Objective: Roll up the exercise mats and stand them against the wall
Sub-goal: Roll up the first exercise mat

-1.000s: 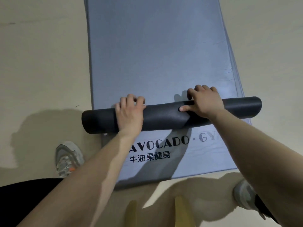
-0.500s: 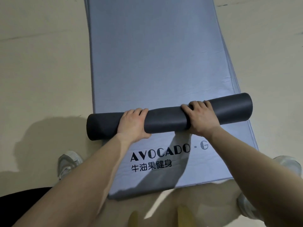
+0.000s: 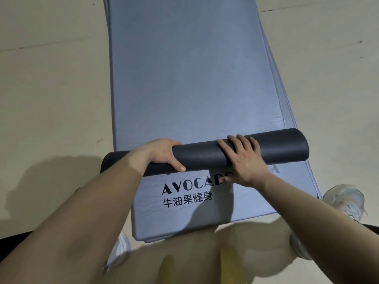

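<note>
One dark roll (image 3: 205, 153) lies across a grey-blue mat (image 3: 194, 78), and every place here is given from that roll. Its long axis runs crosswise to the mat's length, tilted a little so that its right end sits farther from the person than its left end. The left end overhangs the mat's left edge and rests over the pale floor (image 3: 51, 89); the right end stops near the mat's right edge.

The flat mat stretches away beyond the roll, its long axis pointing straight ahead of the person. On the near side of the roll a short stretch of mat carries black lettering, "AVOCAD…" with a row of characters beneath. Thin stepped edges show along the right side beyond the roll, so there may be more than one flat mat stacked there, though the count cannot be told.

Two hands are on the roll. The left hand (image 3: 164, 153) wraps around it left of its middle, fingers curled over the far side and thumb (image 3: 178, 166) on the near side. The right hand (image 3: 245, 160) lies flat, fingers spread over the top right of the middle, its heel down on the mat.

Two pale shoes show nearer than the roll: one (image 3: 346, 199) off the mat's near right corner, the other (image 3: 122, 251) partly hidden under the left forearm.
</note>
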{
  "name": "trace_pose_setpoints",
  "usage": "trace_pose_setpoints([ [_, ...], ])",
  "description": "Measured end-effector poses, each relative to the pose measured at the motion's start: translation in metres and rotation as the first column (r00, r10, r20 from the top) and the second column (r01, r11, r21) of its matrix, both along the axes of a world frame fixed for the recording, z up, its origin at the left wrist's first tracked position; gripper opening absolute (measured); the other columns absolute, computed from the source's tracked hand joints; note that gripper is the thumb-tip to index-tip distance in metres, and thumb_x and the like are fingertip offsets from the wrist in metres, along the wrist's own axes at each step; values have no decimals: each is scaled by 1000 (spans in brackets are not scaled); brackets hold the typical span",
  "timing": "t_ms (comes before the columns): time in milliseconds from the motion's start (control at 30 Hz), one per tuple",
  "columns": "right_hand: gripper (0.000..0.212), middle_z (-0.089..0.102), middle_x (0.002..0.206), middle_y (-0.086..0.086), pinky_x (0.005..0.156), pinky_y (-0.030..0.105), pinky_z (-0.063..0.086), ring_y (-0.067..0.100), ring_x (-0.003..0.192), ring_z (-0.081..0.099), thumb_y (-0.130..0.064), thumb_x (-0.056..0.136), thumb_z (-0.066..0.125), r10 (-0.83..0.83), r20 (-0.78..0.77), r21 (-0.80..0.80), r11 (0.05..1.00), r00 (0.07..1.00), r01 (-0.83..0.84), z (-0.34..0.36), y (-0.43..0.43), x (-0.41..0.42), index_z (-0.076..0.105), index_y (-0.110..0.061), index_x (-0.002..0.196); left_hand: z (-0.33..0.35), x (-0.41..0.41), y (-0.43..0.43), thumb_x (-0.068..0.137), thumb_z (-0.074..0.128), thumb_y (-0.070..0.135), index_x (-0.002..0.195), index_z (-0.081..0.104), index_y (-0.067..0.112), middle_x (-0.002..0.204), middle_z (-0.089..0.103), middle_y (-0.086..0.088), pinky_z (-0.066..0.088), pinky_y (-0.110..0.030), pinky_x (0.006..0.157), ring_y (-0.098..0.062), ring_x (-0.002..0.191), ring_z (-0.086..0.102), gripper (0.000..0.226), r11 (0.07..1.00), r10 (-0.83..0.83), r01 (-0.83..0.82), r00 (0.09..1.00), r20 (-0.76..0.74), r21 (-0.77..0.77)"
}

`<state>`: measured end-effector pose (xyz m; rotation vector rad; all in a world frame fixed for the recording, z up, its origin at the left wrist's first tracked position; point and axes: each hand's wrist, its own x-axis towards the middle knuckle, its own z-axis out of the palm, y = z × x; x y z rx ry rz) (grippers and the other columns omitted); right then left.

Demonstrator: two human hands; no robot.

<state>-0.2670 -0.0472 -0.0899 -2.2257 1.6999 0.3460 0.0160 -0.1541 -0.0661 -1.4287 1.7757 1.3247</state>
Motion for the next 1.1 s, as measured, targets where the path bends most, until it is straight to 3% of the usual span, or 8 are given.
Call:
trace_pose_setpoints([
  [100,110,42,153,9,117,58,21,35,142,36,-85,69,65,2,20,66,998,1000,-3,4,-29,-1,24,-33,156,8,5,27,58,81,72,143,48,45,143,53,13,40,-45,110,-22,130,49,94,917,136,-99,988,69,-387],
  [167,101,44,151,6,116,56,23,32,140,38,-86,76,57,11,33,98,995,999,-14,12,-55,-3,26,-34,157,8,-5,54,78,74,60,137,56,37,137,55,6,38,-46,106,-28,124,50,65,701,185,-97,981,49,-707],
  [267,87,46,149,9,115,57,22,35,140,39,-76,82,63,18,35,-9,1000,999,-17,24,-72,2,38,-30,151,-7,-20,54,89,71,35,121,69,26,122,66,-1,39,-45,103,-30,112,58,33,513,254,-268,955,-154,-815],
  [367,68,54,141,16,110,56,23,42,131,49,-58,83,70,47,58,-330,944,997,-25,16,-54,15,55,-19,136,-15,-15,5,92,69,37,116,74,27,117,68,0,37,-40,102,-29,110,60,27,580,319,-377,921,-225,-722],
  [533,140,7,170,15,123,62,0,38,157,2,-68,62,85,-1,-135,-71,997,991,-9,-9,-91,22,-2,-22,162,-8,-30,-41,95,55,59,117,65,28,122,59,-2,35,-40,96,-28,114,51,39,578,353,-135,931,97,-805],
  [733,124,43,149,5,119,55,21,30,138,41,-72,52,79,40,-74,-78,996,996,-46,-18,-153,14,25,-27,154,-44,-3,-23,55,76,79,158,20,20,162,28,-9,15,-49,123,-33,150,24,131,635,-36,226,964,264,-739],
  [833,120,47,144,-1,117,51,25,27,133,47,-72,50,78,39,-43,-25,999,998,-40,-8,-165,13,29,-31,151,-41,-2,-43,60,80,62,151,33,23,150,44,-4,27,-42,117,-28,136,42,110,600,-50,201,975,214,-774],
  [1100,117,46,148,-2,122,59,21,26,137,44,-71,57,79,6,-13,255,967,1000,-2,24,-94,20,24,-32,154,-2,2,6,59,76,54,148,32,35,136,52,3,40,-40,105,-25,120,52,102,841,-185,261,962,201,-474],
])
